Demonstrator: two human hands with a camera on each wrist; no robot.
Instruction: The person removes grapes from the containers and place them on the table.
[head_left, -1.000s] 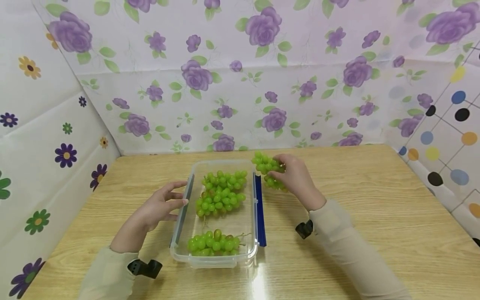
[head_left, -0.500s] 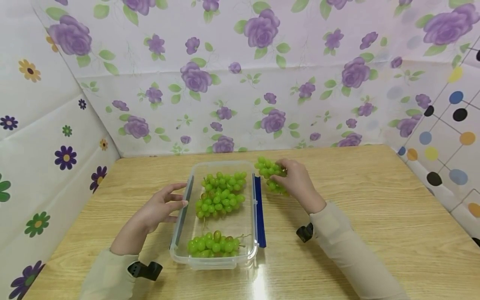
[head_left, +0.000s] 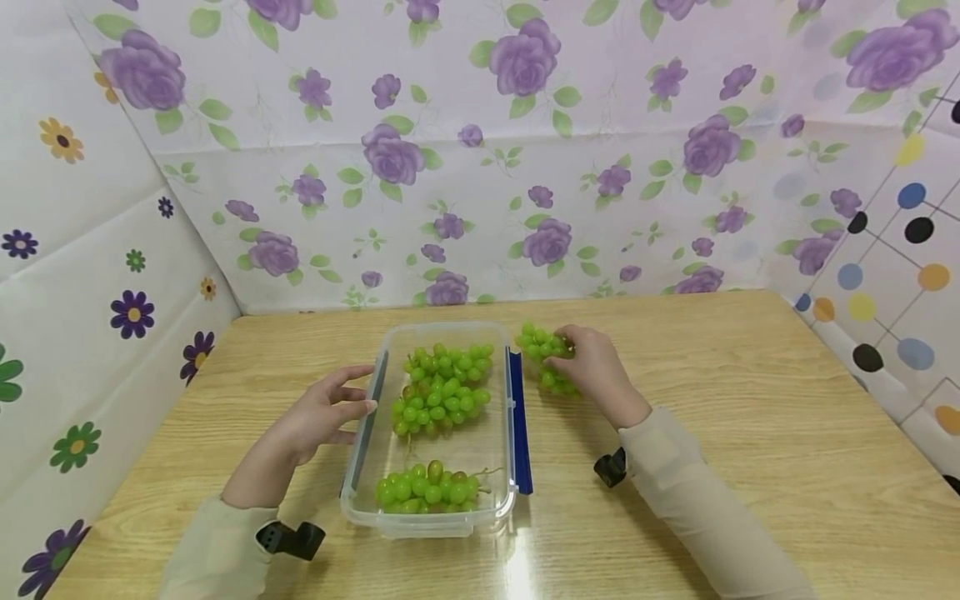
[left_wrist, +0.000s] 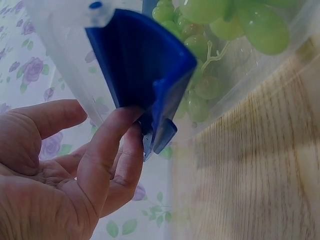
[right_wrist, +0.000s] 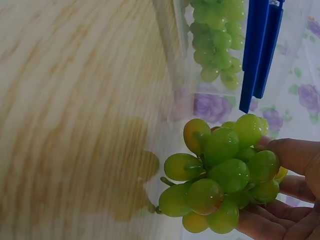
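A clear plastic box [head_left: 356, 505] with blue side clasps stands on the wooden table [head_left: 720, 400]. Inside lie a large bunch of green grapes [head_left: 442, 385] and a smaller bunch [head_left: 426, 487] near the front. My left hand [head_left: 322, 412] rests against the box's left side, fingers straight, touching the blue clasp [left_wrist: 145, 65]. My right hand [head_left: 596, 371] grips another bunch of green grapes [head_left: 543, 354] [right_wrist: 220, 172] just right of the box, low over the table.
Flowered wallpaper panels close in the table at the back and left, a dotted panel on the right. The right blue clasp [head_left: 517, 417] runs along the box's side beside the held grapes. Bare tabletop lies to the right.
My right hand has lowered the held bunch of grapes a little toward the table beside the box. The left hand has stayed put.
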